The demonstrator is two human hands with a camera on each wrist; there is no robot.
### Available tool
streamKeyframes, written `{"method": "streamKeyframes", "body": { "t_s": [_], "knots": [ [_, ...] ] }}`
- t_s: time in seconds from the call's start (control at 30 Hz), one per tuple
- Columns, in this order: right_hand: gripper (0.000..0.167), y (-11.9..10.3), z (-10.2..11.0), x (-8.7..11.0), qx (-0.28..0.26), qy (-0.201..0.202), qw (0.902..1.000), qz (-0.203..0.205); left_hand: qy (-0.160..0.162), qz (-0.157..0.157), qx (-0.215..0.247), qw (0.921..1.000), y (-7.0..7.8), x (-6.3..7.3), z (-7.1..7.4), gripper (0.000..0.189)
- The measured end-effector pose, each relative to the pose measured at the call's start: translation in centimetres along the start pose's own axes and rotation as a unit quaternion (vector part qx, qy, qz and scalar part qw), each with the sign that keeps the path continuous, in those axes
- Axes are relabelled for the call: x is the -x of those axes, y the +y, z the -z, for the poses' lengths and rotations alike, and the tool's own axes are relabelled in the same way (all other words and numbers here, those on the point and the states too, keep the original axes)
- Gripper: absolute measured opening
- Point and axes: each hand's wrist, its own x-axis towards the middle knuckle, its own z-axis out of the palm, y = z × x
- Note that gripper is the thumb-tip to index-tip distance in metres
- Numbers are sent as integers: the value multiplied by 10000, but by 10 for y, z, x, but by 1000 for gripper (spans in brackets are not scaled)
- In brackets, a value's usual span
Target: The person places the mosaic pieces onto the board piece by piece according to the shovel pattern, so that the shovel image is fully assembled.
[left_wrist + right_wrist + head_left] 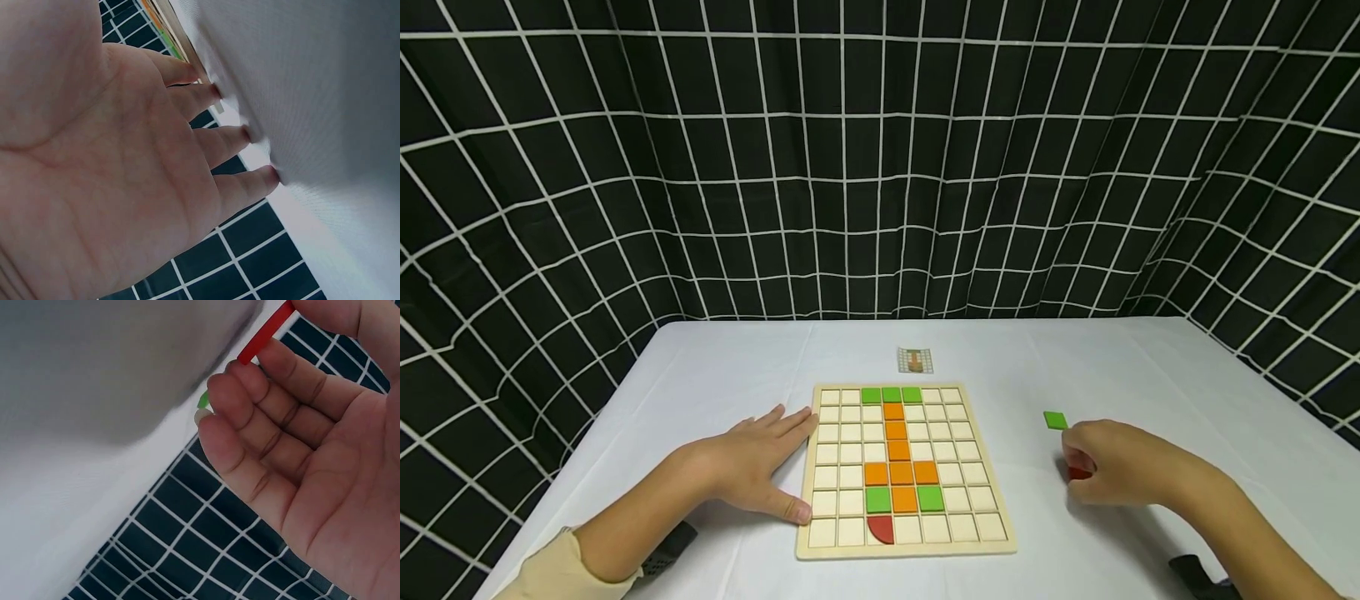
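Observation:
A pale wooden grid board lies on the table, with green, orange and red tiles set in its cells. My left hand rests with fingers spread along the board's left edge, thumb and fingertips at the rim. Low over the table right of the board, my right hand pinches a red tile between thumb and fingers. On the board, a red quarter-round tile sits in the bottom row. Just beyond my right hand lies a loose green square tile.
A small picture card of a tile pattern lies behind the board. White cloth covers the table. Black curtains with white grid lines stand around its back and sides.

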Motion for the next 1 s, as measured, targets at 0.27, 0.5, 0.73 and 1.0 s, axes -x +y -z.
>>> {"method": "streamKeyframes", "body": {
  "t_s": [0.27, 0.5, 0.73, 1.0],
  "knots": [
    [26, -15, -2, 0, 4, -25, 9986, 534, -23, -11, -5, 10000, 2, 0, -2, 122],
    [27, -36, -1, -3, 256, 103, 9949, 974, -18, 35, -39, 10000, 0, -1, -1, 123],
    [25, -54, -2, -7, 286, 172, 9901, 1361, -23, 57, -10, 10000, 0, -1, -1, 123],
    [28, -66, -7, -9, 199, 27, 9892, 1453, -61, 49, -19, 10000, -1, 0, 0, 122]
  ]
}}
